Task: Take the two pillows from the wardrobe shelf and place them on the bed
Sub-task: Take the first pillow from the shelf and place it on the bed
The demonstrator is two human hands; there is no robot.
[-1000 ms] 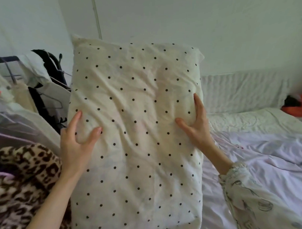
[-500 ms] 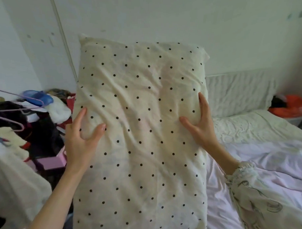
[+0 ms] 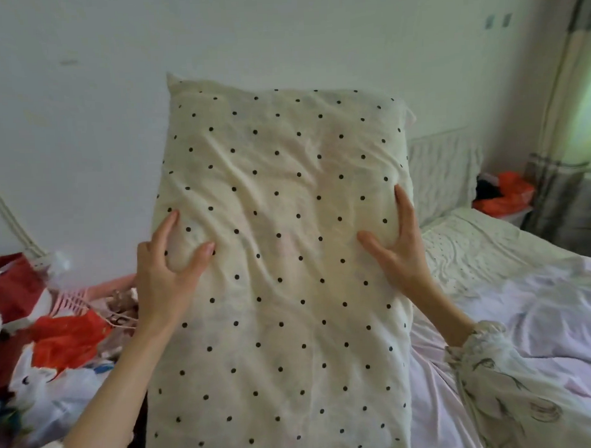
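One polka-dot pillow (image 3: 282, 257) held upright in front of the chest, long axis vertical — both hands clamp its mid-height edges. Left hand (image 3: 165, 278) grips the left edge, thumb dug into the front; right hand (image 3: 399, 253) grips the right edge, thumb spread on the face. Bed (image 3: 525, 316) lies to the right and beyond — right hand nearer it. Judged: the pillow must swing right and tip flat, probably toward the white pillow (image 3: 472, 251) at the head. No brand, label or writing readable.
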